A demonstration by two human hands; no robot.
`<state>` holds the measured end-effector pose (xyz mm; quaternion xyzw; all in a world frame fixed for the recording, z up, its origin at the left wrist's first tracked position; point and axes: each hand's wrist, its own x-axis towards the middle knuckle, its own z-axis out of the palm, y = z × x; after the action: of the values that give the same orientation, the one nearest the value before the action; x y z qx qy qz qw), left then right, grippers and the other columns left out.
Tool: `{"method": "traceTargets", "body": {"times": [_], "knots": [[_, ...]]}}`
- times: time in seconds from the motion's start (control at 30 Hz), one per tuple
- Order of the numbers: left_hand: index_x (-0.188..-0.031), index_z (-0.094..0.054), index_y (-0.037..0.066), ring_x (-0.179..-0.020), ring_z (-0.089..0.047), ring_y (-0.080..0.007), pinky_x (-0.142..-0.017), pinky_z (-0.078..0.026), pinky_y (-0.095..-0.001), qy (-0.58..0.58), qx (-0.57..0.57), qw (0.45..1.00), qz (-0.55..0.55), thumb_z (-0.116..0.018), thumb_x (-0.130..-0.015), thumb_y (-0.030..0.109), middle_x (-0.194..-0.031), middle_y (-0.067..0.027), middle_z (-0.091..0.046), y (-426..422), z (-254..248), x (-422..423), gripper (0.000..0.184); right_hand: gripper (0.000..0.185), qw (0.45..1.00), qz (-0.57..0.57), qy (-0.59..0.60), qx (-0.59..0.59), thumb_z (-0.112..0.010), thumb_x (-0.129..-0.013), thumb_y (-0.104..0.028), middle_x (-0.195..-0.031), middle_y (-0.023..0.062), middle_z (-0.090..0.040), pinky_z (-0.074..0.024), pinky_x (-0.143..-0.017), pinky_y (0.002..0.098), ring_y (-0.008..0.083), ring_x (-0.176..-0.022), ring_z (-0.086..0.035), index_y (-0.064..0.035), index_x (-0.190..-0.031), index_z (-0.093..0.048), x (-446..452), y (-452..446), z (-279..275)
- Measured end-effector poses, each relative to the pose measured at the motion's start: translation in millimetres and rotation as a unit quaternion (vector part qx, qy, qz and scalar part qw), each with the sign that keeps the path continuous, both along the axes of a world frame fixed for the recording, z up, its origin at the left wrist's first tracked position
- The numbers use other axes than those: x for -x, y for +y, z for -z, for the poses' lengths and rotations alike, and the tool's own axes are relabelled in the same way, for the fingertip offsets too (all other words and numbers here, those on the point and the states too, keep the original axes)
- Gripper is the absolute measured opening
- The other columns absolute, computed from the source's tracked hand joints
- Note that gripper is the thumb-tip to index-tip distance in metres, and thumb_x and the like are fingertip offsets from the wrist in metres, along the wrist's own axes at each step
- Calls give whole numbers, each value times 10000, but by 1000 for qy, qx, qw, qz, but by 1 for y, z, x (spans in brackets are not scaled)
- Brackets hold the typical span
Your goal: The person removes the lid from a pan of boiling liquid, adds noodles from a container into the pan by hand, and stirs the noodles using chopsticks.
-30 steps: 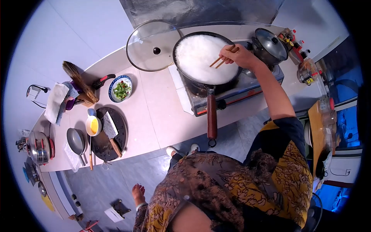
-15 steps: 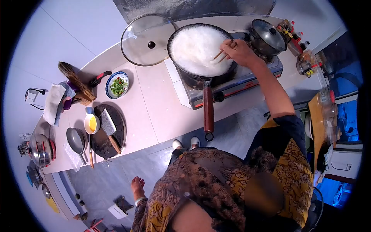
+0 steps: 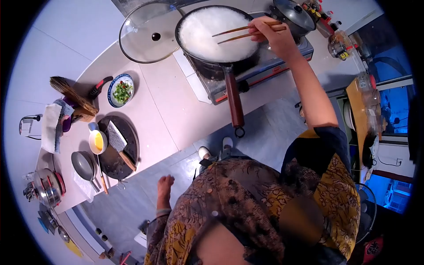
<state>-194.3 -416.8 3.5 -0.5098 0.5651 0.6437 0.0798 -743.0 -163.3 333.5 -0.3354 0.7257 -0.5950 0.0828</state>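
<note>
My right hand (image 3: 273,34) grips a pair of wooden chopsticks (image 3: 247,32) at the right rim of a frying pan. Their tips, slightly apart, lie across the view of the white foam (image 3: 207,28) that fills the pan; whether they touch it I cannot tell. The pan's long brown handle (image 3: 234,95) points toward me. It sits on a gas stove (image 3: 282,66). Down at my side, my left hand (image 3: 164,183) hangs away from the counter with loosely curled fingers and nothing in it.
A glass lid (image 3: 145,46) leans left of the pan. Further left are a bowl of chopped greens (image 3: 121,90), a cleaver (image 3: 117,137) on a round black board (image 3: 132,148), a small pan with yellow liquid (image 3: 98,142) and a grey pan (image 3: 82,164). A lidded pot (image 3: 293,17) stands right.
The chopsticks have swung from pointing steeply into the foam to lying nearly level, tips leftward. My left hand has shifted and its fingers have turned. The whole view has moved, putting the counter higher.
</note>
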Motion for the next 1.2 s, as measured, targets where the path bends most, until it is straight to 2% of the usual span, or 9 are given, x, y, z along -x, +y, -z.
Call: {"method": "traceTargets", "body": {"times": [0.03,0.13,0.2,0.27,0.33,0.4,0.53,0.8,1.2], "knots": [[-944,-591,-3,-766,-598,-158,-675,-478,-271,30,-7,999,14,-554,-850,186,-865,-83,-626,7,-11,25,214,247,1000,-1,-27,-9,-494,-928,-226,-863,40,-638,-504,-680,220,100,-745,-613,-22,-996,-617,2,4,6],[-1153,-497,7,-915,-576,-183,-755,-468,-288,128,-45,989,58,-547,-847,133,-1051,-106,-585,43,-48,105,334,248,996,18,80,-44,-503,-924,-248,-838,24,-633,-509,-689,234,97,-751,-608,-40,-986,-623,-1,13,26],[-1189,-483,26,-945,-565,-193,-807,-457,-306,139,-88,983,77,-545,-874,185,-1065,-95,-577,72,-61,159,358,237,999,12,31,14,-497,-930,-232,-859,27,-640,-507,-707,228,95,-765,-609,-40,-1004,-614,-7,17,16],[-1170,-496,33,-934,-568,-187,-807,-459,-312,146,-127,978,79,-546,-881,214,-1043,-85,-589,107,-87,213,345,235,999,6,28,40,-492,-933,-230,-865,30,-642,-509,-713,228,97,-782,-614,-42,-1011,-610,-3,25,13],[-1136,-519,42,-901,-579,-175,-799,-464,-320,152,-202,967,34,-562,-881,257,-1000,-65,-602,137,-77,262,336,248,998,-3,51,32,-486,-935,-240,-880,46,-646,-512,-715,236,104,-800,-622,-41,-1020,-607,1,34,19],[-1078,-545,53,-846,-586,-165,-781,-470,-320,272,-238,932,0,-548,-892,308,-947,-44,-608,173,-65,299,316,260,997,-10,65,50,-480,-938,-249,-892,60,-650,-514,-715,242,110,-815,-628,-39,-1026,-606,13,44,19],[-987,-555,47,-788,-577,-168,-731,-476,-315,215,-317,920,-90,-495,-910,384,-886,-58,-604,227,-65,383,351,273,995,-18,66,79,-456,-947,-243,-914,77,-654,-511,-709,237,119,-804,-635,-32,-1032,-607,31,71,13],[-950,-561,25,-690,-587,-140,-615,-486,-245,258,-295,890,-232,-450,-937,353,-811,-59,-615,250,-63,424,347,251,988,-48,61,132,-464,-938,-189,-970,133,-650,-527,-704,247,162,-813,-658,-10,-1052,-599,72,91,2],[-906,-579,27,-672,-575,-125,-558,-435,-228,251,-266,895,-256,-438,-947,304,-789,-52,-630,260,-57,448,314,254,990,-41,16,137,-448,-942,-182,-953,148,-647,-526,-683,249,168,-783,-657,6,-1024,-598,101,94,12]]}}
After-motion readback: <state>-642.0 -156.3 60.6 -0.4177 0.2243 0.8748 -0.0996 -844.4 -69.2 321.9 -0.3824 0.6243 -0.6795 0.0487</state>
